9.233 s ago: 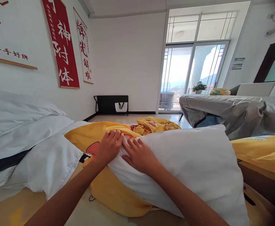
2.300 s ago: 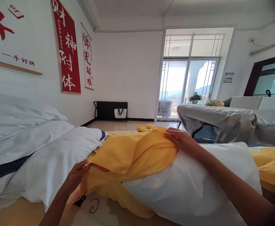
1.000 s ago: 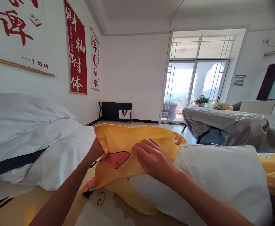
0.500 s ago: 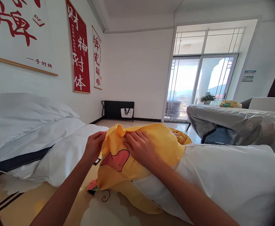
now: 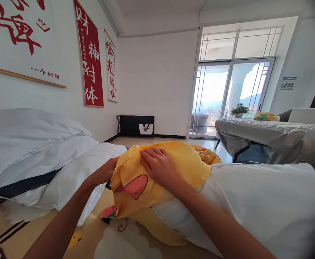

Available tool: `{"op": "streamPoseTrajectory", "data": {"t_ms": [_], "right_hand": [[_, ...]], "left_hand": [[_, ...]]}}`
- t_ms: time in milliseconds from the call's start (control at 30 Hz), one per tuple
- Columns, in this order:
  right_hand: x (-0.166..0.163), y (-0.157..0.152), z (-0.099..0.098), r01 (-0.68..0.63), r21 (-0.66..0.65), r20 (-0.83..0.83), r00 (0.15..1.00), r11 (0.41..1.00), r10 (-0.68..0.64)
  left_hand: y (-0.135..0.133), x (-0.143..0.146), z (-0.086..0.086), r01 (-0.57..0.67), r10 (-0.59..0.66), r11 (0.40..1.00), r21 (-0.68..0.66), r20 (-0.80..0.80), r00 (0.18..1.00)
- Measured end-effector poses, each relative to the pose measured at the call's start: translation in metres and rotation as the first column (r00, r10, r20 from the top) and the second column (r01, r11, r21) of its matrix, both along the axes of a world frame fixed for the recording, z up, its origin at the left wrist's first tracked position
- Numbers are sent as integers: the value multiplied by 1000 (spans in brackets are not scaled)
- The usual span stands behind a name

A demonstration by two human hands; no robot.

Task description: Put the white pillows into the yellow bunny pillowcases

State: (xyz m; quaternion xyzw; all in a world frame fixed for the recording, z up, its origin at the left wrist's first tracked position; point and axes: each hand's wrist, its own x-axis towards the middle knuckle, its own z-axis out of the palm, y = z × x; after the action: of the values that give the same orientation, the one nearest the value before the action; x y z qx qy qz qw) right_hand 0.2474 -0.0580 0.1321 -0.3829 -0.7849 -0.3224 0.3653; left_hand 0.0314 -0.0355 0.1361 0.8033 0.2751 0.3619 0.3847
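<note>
A yellow pillowcase (image 5: 184, 162) with a pink printed shape covers one end of a white pillow (image 5: 259, 198), whose rest lies bare to the right. At the left end of the cloth, my left hand (image 5: 109, 172) is closed on the edge, its fingertips hidden behind the fabric. My right hand (image 5: 160, 167) lies on top of the pillowcase, fingers together and bent, gripping the cloth from above. Below them, a printed sheet (image 5: 127, 241) in tan and cream spreads under the pillow.
White bedding (image 5: 38, 144) with a dark strip is heaped on the left. Beyond the pillow are a bunched yellow cloth (image 5: 209, 154), a black folded frame (image 5: 130, 125) by the wall, and a table under plastic (image 5: 267, 131) with a chair (image 5: 251, 153) beside it.
My left hand has moved left and down, around behind the pillowcase edge. My right fingers have flattened somewhat on the cloth, and the raised fold between the hands has smoothed out.
</note>
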Motion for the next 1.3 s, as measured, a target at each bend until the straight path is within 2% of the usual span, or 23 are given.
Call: {"op": "streamPoseTrajectory", "data": {"t_ms": [100, 167, 267, 367, 433, 567, 633, 733, 833, 933, 1000, 1067, 1200, 1300], "right_hand": [[1, -3, -1, -28, 37, 37, 999, 999, 27], [1, -8, -2, -31, 81, 61, 998, 996, 26], [4, -14, -1, -27, 141, 76, 997, 990, 17], [12, -17, 0, -37, 181, 103, 994, 983, 18], [21, -16, 1, -42, 191, 106, 994, 981, 22], [38, -14, 7, -56, 177, 51, 998, 983, 48], [39, -15, 9, -78, 155, -29, 996, 985, 84], [25, -21, 8, -137, 98, -197, 968, 986, 155], [1, -22, 2, -138, 17, -305, 942, 990, 136], [-15, -15, -8, -158, -24, -441, 888, 987, 131], [-19, -10, -13, -220, -47, -530, 833, 974, 162], [-20, -8, -15, -306, -33, -589, 775, 951, 229], [-16, -11, -12, -460, 53, -617, 683, 886, 391], [-12, -15, -8, -449, 56, -576, 715, 892, 396]], "left_hand": [[-2, 0, 1, 37, -34, 996, 79, -37, 999], [-3, 3, 1, 29, -31, 995, 95, 27, 999], [-3, 8, -1, -6, 19, 998, -55, 252, 967], [-3, 16, -1, 3, 146, 960, -279, 511, 847], [-5, 25, 2, 27, 214, 932, -361, 612, 761], [-11, 47, 8, 149, 268, 883, -444, 740, 617], [-14, 57, 10, 211, 309, 847, -488, 775, 551], [-14, 66, 9, 214, 354, 830, -515, 783, 512], [-14, 65, 6, 134, 317, 878, -459, 768, 556], [-17, 58, 5, 12, 271, 923, -384, 671, 690], [-21, 52, 5, -50, 239, 944, -327, 570, 786], [-24, 47, 7, -84, 218, 956, -280, 494, 842], [-28, 43, 11, -99, 206, 962, -253, 440, 874], [-26, 39, 12, -67, 188, 963, -260, 475, 860]]}}
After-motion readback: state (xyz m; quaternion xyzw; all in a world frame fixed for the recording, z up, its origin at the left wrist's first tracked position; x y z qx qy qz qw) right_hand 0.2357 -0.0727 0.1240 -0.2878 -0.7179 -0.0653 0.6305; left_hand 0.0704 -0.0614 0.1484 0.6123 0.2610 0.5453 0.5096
